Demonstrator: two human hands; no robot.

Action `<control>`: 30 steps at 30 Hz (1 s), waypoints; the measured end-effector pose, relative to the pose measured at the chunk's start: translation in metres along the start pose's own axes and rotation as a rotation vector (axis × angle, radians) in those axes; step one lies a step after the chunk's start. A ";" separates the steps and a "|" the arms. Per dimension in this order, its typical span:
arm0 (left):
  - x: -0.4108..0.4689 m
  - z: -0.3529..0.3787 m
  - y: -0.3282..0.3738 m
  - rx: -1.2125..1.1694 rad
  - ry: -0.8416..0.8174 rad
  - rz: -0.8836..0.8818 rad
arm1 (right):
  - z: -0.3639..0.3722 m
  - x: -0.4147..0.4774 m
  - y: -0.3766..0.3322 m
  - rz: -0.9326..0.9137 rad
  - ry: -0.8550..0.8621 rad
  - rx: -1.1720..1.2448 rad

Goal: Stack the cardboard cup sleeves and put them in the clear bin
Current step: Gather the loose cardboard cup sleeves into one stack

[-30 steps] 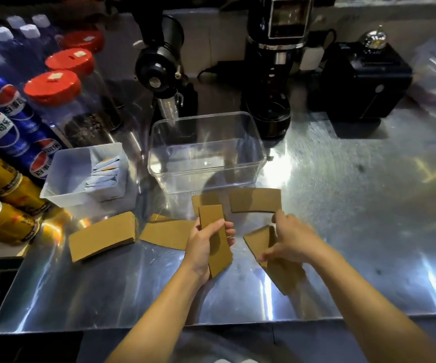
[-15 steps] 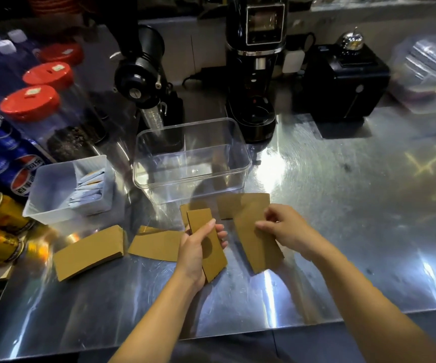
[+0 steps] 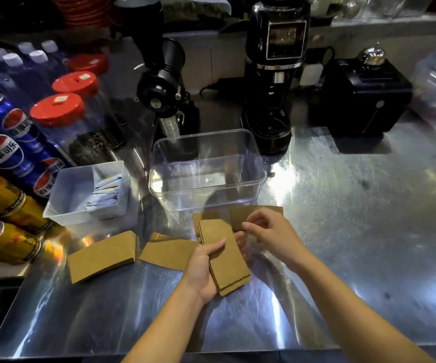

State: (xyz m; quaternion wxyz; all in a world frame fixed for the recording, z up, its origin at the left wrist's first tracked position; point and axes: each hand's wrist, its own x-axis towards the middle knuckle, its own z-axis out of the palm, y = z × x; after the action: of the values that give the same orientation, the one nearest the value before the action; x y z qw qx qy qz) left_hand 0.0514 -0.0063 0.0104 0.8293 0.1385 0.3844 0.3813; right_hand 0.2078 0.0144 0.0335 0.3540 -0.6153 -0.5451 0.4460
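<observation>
My left hand [image 3: 203, 268] grips a small stack of brown cardboard cup sleeves [image 3: 224, 260], held flat above the steel counter. My right hand [image 3: 269, 233] hovers just right of the stack's top, fingers loosely curled and holding nothing. Beneath that hand another sleeve [image 3: 240, 214] lies flat against the bin's front. Two more sleeves rest on the counter to the left: one [image 3: 168, 251] in the middle and one [image 3: 102, 256] further left. The clear bin [image 3: 260, 167] stands behind the hands with nothing in it.
A white tray [image 3: 66, 199] with sachets sits left of the bin. Blue and yellow drink cans [image 3: 0, 153], red-lidded jars [image 3: 57, 110] and bottles line the left side. Black coffee grinders [image 3: 277, 74] and a black box [image 3: 363, 95] stand at the back. Bare steel counter [image 3: 355, 231] lies to the right.
My right hand carried a sleeve from the counter onto the stack in my left hand and let it go. The stack is thicker now. The camera has shifted slightly.
</observation>
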 end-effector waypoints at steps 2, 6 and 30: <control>0.000 -0.002 0.002 -0.034 0.028 0.021 | -0.006 0.009 0.007 -0.018 0.078 -0.079; 0.001 -0.005 0.005 -0.109 0.008 0.119 | -0.022 0.029 0.025 -0.006 0.071 -0.329; -0.006 -0.008 0.033 0.138 0.138 0.295 | -0.044 0.025 -0.005 -0.130 -0.129 0.102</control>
State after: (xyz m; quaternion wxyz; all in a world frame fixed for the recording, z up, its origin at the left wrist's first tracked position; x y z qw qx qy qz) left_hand 0.0256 0.0107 0.0257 0.7247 0.2234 0.4410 0.4801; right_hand 0.2475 0.0421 0.0497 0.3773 -0.5298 -0.5821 0.4880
